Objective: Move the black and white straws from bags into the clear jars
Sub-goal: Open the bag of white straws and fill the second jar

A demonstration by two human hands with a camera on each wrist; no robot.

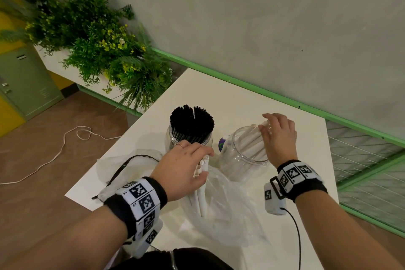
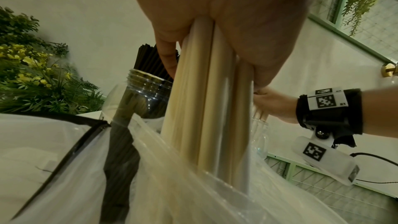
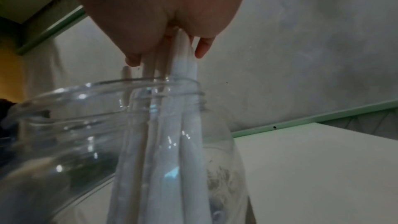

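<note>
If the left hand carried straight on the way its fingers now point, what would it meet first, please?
Probably the jar of black straws: the left hand, gripping white straws, points at it from close by, though depth is unclear.

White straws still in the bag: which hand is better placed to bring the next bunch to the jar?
Left, probably. The left hand already grips a bunch of white straws standing in the clear bag, beside the clear jar. The right hand is busy holding other straws at that jar's mouth.

Open jar mouth (straws inside)
</note>
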